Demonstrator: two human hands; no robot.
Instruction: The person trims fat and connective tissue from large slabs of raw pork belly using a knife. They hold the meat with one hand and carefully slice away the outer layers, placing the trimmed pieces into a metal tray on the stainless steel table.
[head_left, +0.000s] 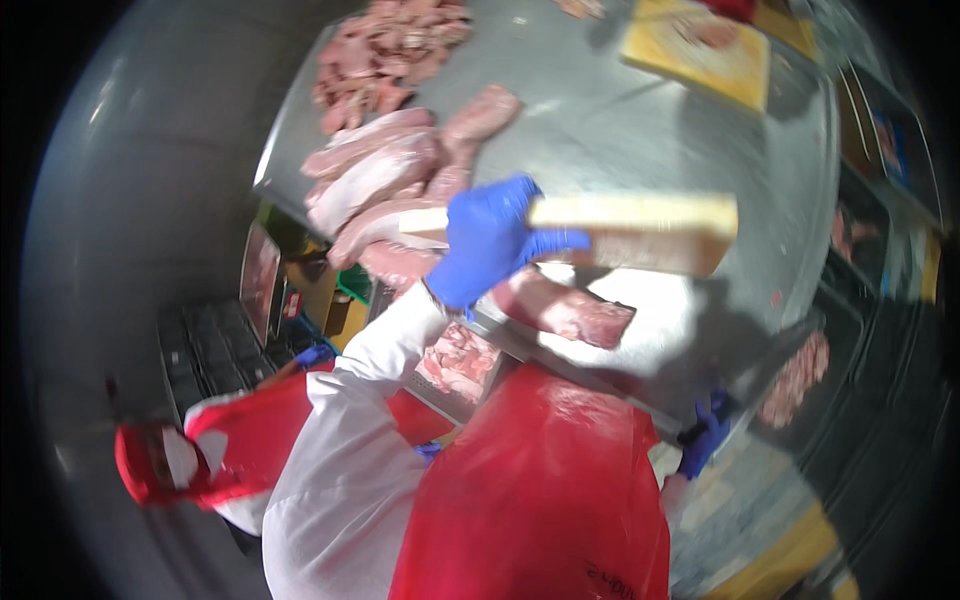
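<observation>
My left hand (487,240), in a blue glove, is closed around a thick cutting board (640,212) and holds it tilted up above the metal table (590,120). The board's pale yellow edge faces me, and its ends stick out on both sides of the hand. Under the board lies a long piece of raw meat (575,312); several more long meat pieces (385,165) are heaped to its left. My right hand (705,443), also blue-gloved, is low at the table's near right corner. Its fingers look curled at something dark, too blurred to name.
Meat trimmings (385,50) are piled at the far left. A second yellow cutting board (700,55) lies at the far right. Below the near edge stands a tray of meat bits (460,362). At the left is a person in a red apron (265,435). Dark crates (850,330) flank the right side.
</observation>
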